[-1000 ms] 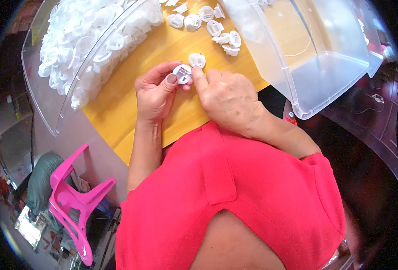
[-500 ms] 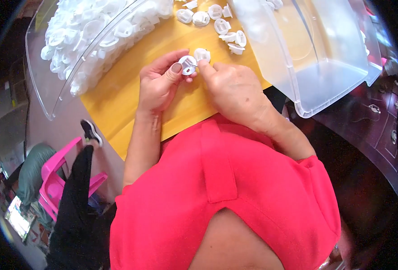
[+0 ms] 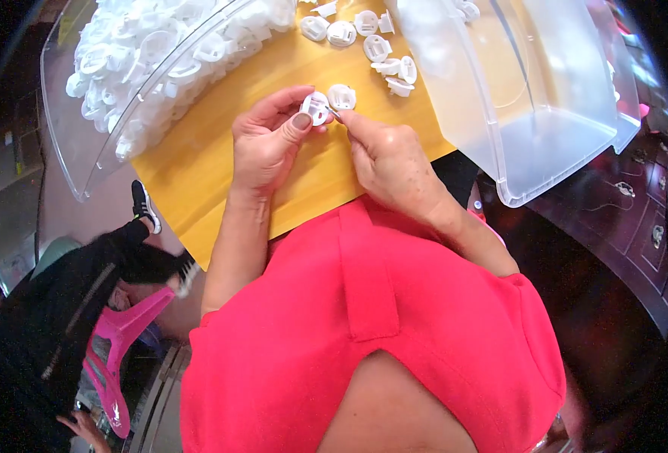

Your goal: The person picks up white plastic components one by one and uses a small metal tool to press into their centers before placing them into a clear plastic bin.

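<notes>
Over a yellow table (image 3: 198, 166), the left hand (image 3: 269, 140) pinches a small round white plastic cap (image 3: 316, 108) between thumb and forefinger. The right hand (image 3: 390, 162) closes its fingertips on a second white cap (image 3: 341, 96), just beside the first. To join them well, the caps likely need squaring up before pressing. A clear bin of caps (image 3: 137, 53) sits left; an emptier clear bin (image 3: 545, 98) right.

Single head-worn fisheye view, looking steeply down, close over yellow table (image 3: 198, 166)
</notes>
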Demonstrator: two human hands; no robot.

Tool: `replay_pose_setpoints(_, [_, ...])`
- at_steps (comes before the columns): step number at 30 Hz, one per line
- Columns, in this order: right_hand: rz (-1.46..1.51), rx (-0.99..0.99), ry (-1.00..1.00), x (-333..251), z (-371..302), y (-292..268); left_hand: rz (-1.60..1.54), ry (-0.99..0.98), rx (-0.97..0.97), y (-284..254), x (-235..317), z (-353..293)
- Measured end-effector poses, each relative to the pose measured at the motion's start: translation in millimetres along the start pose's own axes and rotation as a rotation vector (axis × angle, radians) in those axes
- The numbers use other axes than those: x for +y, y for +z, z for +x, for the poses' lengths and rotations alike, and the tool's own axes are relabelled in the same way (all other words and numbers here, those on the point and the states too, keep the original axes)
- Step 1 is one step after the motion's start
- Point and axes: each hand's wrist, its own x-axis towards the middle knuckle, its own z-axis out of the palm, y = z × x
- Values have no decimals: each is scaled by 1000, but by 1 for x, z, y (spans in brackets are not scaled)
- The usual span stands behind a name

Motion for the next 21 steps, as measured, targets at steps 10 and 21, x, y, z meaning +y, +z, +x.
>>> replay_pose_setpoints(10, [-31, 32, -27, 3, 0, 9, 74, -7, 61, 6, 2, 0])
replay_pose_setpoints(21, [-51, 104, -118, 1, -6, 20, 132, 29, 63, 7, 1, -2])
